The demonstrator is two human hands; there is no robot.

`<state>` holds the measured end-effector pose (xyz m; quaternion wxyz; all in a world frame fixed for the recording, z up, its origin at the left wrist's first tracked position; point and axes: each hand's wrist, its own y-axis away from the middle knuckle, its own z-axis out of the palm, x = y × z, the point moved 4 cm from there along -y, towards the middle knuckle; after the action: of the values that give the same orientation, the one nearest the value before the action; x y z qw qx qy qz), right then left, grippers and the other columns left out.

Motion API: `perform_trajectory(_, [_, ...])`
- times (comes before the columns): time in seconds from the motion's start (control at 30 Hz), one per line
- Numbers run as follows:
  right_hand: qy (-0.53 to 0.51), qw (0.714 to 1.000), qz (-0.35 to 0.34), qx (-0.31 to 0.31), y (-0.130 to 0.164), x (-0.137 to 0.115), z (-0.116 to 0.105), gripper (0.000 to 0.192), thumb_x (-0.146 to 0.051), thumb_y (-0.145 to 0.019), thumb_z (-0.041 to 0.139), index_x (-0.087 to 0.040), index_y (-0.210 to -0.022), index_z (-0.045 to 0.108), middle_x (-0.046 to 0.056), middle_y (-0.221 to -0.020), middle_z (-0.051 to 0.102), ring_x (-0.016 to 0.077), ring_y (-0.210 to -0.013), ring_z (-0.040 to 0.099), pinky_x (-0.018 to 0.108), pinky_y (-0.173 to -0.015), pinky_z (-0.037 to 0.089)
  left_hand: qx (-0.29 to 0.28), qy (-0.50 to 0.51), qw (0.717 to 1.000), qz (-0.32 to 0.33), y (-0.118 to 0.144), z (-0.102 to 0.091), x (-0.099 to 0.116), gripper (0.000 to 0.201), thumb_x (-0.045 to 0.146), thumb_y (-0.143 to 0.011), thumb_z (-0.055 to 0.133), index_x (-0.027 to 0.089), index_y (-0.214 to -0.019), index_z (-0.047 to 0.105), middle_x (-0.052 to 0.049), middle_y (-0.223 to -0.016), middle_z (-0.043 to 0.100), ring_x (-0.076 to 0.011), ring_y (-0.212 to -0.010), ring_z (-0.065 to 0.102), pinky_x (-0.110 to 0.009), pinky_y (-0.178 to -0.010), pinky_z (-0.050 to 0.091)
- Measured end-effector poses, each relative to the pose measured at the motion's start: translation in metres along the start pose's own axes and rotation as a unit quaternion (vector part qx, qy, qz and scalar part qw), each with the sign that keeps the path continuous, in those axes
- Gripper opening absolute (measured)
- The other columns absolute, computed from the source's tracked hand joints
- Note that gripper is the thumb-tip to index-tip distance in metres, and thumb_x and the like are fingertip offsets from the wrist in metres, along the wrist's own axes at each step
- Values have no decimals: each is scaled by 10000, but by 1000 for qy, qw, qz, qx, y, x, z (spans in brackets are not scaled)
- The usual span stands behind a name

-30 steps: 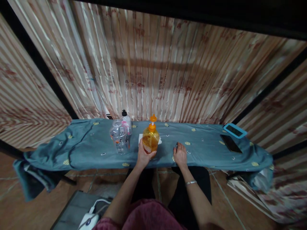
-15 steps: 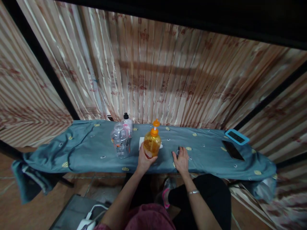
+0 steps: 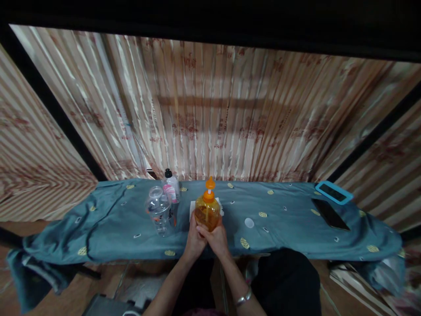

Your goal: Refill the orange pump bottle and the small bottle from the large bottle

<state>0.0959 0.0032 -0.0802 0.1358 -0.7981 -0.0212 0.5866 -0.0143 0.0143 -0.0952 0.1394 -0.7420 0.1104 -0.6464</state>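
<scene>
An amber pump bottle (image 3: 207,213) with an orange pump top stands upright near the front middle of the cloth-covered table. My left hand (image 3: 196,237) is wrapped round its lower left side. From the right, my right hand (image 3: 217,235) grips the same bottle, and the two thumbs meet in front. Partly hidden behind the bottle lies a white paper (image 3: 192,206). A small round whitish disc (image 3: 249,223) rests on the cloth to the right of my hands.
Left of the bottle stands a clear plastic cup (image 3: 160,213), with a black-capped bottle (image 3: 171,186) behind it. At the right lie a blue-framed device (image 3: 334,192) and a dark phone (image 3: 330,214). A pleated curtain (image 3: 210,114) hangs behind the table (image 3: 289,237).
My right hand has left the round disc and moved left onto the pump bottle, joining my left hand. The disc now lies uncovered. The view has shifted slightly.
</scene>
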Motion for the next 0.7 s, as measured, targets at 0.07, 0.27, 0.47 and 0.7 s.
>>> perform_trajectory(0.07, [-28, 999, 23, -6, -7, 6, -5, 387, -391, -958, 665, -195, -1286, 610, 83, -1230, 668, 228, -1015, 688, 447, -853, 593, -15, -8, 1000, -4, -2, 3, 1, 1014, 257, -704, 761, 234, -1566, 229, -152, -1538, 473, -329, -1431, 480, -491, -1207, 401])
perform_trajectory(0.27, [-50, 998, 45, 9, -31, 21, -55, 363, -388, -956, 669, -188, -1256, 625, 82, -1227, 670, 229, -1024, 685, 449, -861, 589, -58, 15, 998, 1, -24, 48, 12, 1042, 238, -661, 795, 225, -1553, 257, -151, -1569, 442, -333, -1463, 441, -505, -1230, 367])
perform_trajectory(0.47, [-23, 998, 37, 41, -84, 40, -116, 371, -388, -958, 664, -188, -1268, 618, 86, -1254, 656, 234, -1044, 675, 458, -874, 581, -99, 92, 990, -45, -67, 112, 22, 1054, 131, -606, 768, 268, -1534, 288, -91, -1419, 603, -282, -1289, 602, -468, -1115, 490])
perform_trajectory(0.7, [-41, 999, 23, 11, -137, 60, -142, 366, -388, -962, 659, -190, -1268, 619, 87, -1255, 657, 229, -1030, 679, 444, -856, 588, -74, 114, 990, -43, -105, 142, 13, 827, 113, -631, 752, 226, -1397, 462, -86, -1298, 669, -282, -1192, 645, -465, -1062, 516])
